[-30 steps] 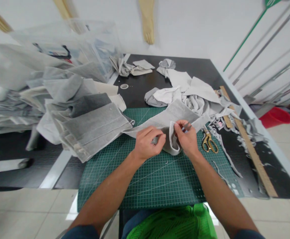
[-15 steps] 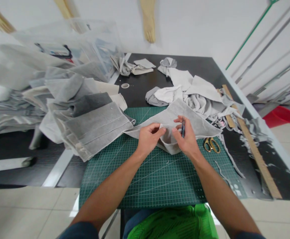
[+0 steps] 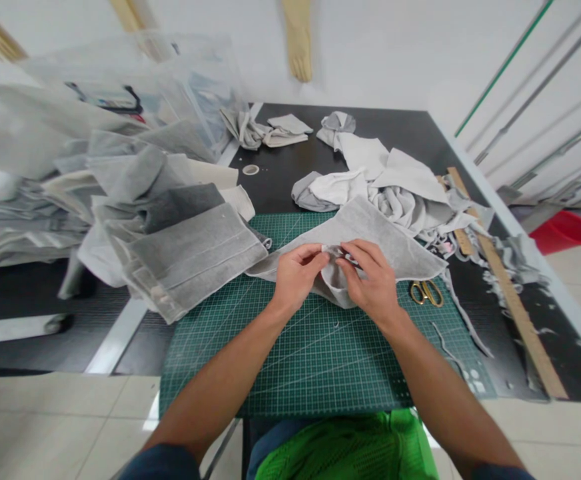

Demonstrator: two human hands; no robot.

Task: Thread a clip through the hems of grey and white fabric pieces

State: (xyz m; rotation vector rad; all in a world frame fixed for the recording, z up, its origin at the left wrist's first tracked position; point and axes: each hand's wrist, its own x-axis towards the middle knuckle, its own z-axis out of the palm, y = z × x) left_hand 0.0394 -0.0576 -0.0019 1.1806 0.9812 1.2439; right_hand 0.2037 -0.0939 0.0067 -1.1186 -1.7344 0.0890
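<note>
A piece of grey fabric lies spread in a rough triangle over the green cutting mat, its near edge folded up between my hands. My left hand is closed, pinching that raised edge between thumb and fingertips. My right hand is curled just to the right, its fingertips meeting the same edge. The slim dark snips seen in it a moment ago are mostly hidden now behind the fingers. Gold-handled scissors rest on the mat to the right of my right hand.
Stacked grey fabric pieces overlap the left of the cutting mat. Behind are crumpled pale cloths and a clear plastic bin. A wooden ruler lies at right among scraps. A tape roll sits farther back.
My right hand has turned and moved left toward the pinched edge, so the snips in it are mostly out of sight. My left hand keeps its pinch in nearly the same place.
</note>
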